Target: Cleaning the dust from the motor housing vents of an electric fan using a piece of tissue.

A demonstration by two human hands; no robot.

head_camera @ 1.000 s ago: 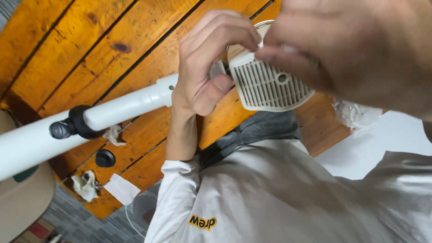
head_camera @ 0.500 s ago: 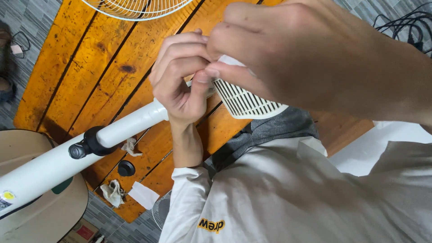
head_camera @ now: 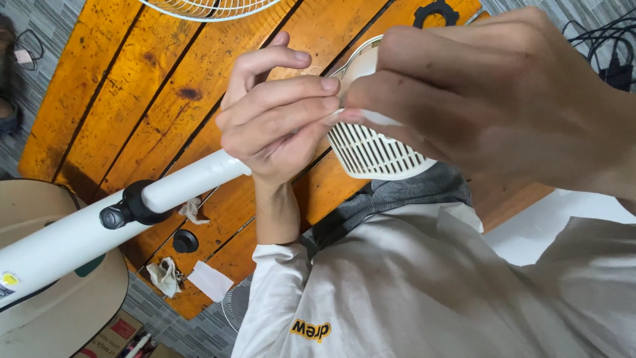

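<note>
Currently: left hand (head_camera: 278,126) & right hand (head_camera: 490,93), fingertips pinched together on top edge of white vented fan housing (head_camera: 374,149), held above wooden table (head_camera: 119,86). Vents hang below grip; white pole (head_camera: 99,225) lower left. Best keep pinch firm, housing steady.

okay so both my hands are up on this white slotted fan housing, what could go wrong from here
1. Both hands, left hand and right hand, pinch at the top edge of the slotted housing with nothing visibly under it; a slip could drop it onto the wooden table.
2. The small black cap and paper scraps lie near the table's edge and could get knocked to the floor.
3. The white pole overhangs the edge and might roll if bumped.
</note>
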